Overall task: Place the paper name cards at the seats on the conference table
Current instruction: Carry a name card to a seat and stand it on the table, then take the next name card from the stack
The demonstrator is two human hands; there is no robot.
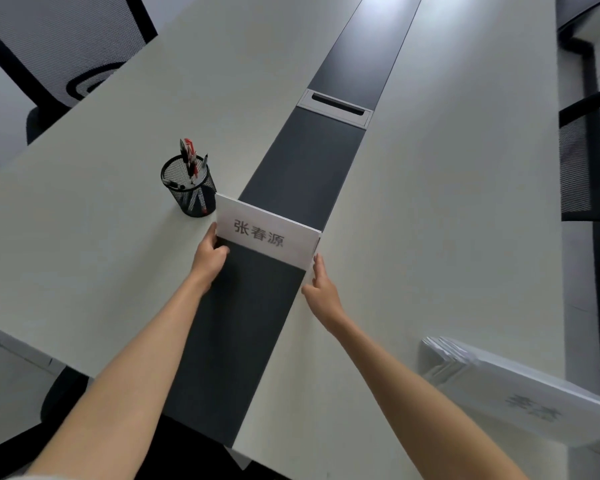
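A folded white paper name card (264, 233) with dark printed characters stands tent-like across the dark centre strip (243, 327) of the white conference table (447, 202). My left hand (209, 256) pinches the card's left lower edge. My right hand (321, 289) touches its right lower edge with the fingers stretched along it. A stack of several more white name cards (506, 389) lies at the table's near right edge, away from both hands.
A black mesh pen holder (189, 188) with several pens stands just left of the card, close to my left hand. A grey cable box (336, 107) sits in the strip farther on. Black mesh chairs stand at the upper left (59, 53) and right (589, 150).
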